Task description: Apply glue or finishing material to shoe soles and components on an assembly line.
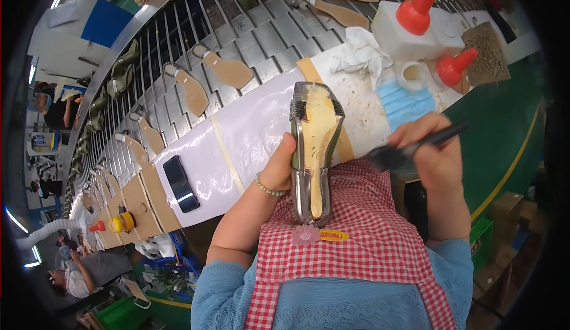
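Sole side up, a shoe (319, 146) with dark green and metallic sides rests upright in front of my apron. Its bottom is pale yellow and bare, with a glossy dark heel part nearest me. My left hand (280, 167) is closed around the shoe's left side, thumb along its edge. In my right hand (438, 155) is a brush with a black handle (448, 134), its dark, slightly blurred head pointing left toward the shoe. The brush and shoe are apart. Some of my left fingers are hidden behind the shoe.
A slatted metal conveyor (279, 39) carries several tan soles (228, 72) and green shoes (122, 69). On the bench lie a phone (181, 184), a white cloth (361, 57) and a blue mask (407, 100). White bottles with red nozzles (415, 9) stand at right beside an open jar (414, 75).
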Action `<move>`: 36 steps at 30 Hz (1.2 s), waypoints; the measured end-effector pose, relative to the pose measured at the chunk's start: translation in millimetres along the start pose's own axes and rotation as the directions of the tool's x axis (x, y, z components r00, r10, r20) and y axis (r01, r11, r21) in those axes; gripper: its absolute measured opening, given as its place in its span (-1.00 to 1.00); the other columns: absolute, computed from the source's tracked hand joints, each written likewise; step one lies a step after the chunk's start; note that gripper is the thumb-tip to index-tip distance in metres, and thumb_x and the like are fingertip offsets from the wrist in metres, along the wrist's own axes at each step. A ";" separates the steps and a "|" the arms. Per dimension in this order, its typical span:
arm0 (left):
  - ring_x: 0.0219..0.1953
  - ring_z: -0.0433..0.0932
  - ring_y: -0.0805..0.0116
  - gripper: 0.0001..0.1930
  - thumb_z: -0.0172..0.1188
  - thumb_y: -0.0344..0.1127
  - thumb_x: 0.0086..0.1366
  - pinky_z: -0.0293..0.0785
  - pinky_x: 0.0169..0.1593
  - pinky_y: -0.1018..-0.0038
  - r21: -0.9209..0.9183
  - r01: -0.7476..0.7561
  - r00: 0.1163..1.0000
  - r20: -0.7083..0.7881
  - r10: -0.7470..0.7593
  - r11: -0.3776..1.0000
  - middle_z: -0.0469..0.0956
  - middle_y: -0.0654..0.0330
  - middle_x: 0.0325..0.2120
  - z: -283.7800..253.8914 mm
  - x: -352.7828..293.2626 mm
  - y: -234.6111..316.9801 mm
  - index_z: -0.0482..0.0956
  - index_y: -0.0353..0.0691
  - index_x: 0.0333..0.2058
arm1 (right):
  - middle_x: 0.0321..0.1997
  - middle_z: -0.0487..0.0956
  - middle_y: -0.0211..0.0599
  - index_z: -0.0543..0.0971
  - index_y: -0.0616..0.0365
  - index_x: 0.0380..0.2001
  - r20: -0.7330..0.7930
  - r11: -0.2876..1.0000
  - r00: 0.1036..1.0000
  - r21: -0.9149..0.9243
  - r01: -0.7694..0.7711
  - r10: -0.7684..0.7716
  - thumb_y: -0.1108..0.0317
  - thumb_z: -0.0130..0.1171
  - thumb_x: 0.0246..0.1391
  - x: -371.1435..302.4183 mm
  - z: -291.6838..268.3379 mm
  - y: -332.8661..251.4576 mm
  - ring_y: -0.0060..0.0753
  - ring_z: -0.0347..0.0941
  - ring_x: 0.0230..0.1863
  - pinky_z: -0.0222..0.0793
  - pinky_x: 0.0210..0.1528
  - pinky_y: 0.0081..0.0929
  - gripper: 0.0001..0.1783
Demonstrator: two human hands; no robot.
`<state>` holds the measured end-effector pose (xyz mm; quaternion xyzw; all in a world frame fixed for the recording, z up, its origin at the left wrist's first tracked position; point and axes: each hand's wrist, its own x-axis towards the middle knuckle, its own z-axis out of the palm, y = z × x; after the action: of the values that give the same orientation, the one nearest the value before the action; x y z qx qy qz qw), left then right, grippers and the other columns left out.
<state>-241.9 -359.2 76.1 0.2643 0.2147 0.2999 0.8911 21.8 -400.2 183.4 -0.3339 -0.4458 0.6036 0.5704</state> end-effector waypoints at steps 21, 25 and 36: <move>-0.18 0.53 0.50 -0.15 0.03 0.40 0.12 0.51 -0.16 0.57 0.083 0.026 0.997 -0.070 -0.020 0.996 0.53 0.19 -0.15 14.9 -16.8 6.8 0.34 -0.29 0.09 | -0.40 0.58 -0.23 0.56 0.20 -0.45 0.304 0.779 0.949 -0.573 0.255 -0.087 0.48 0.39 -0.22 -5.8 59.4 19.4 -0.24 0.56 -0.29 0.46 -0.23 -0.43 -0.79; -0.30 0.53 0.57 -0.17 0.04 0.40 0.12 0.50 -0.28 0.64 0.123 0.039 0.997 -0.076 -0.029 0.992 0.55 0.24 -0.25 12.7 -18.1 6.7 0.37 -0.30 0.04 | -0.39 0.58 -0.23 0.57 0.21 -0.44 0.361 0.859 0.931 -0.492 0.139 0.056 0.48 0.38 -0.20 -8.3 57.4 17.3 -0.27 0.56 -0.29 0.46 -0.23 -0.45 -0.79; -0.07 0.51 0.40 -0.16 0.00 0.38 0.16 0.48 -0.05 0.50 0.094 0.004 1.000 -0.007 -0.003 0.996 0.49 0.11 -0.05 29.2 -20.9 13.2 0.33 -0.33 0.09 | -0.41 0.57 -0.20 0.54 0.19 -0.44 0.313 0.700 0.938 -0.637 0.323 -0.147 0.49 0.38 -0.24 -3.1 66.1 16.7 -0.19 0.56 -0.33 0.46 -0.30 -0.41 -0.77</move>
<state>-246.9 -373.8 111.1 0.3045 0.2319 0.2886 0.8776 -44.6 -412.9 192.8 -0.3838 -0.7395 0.3557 0.4235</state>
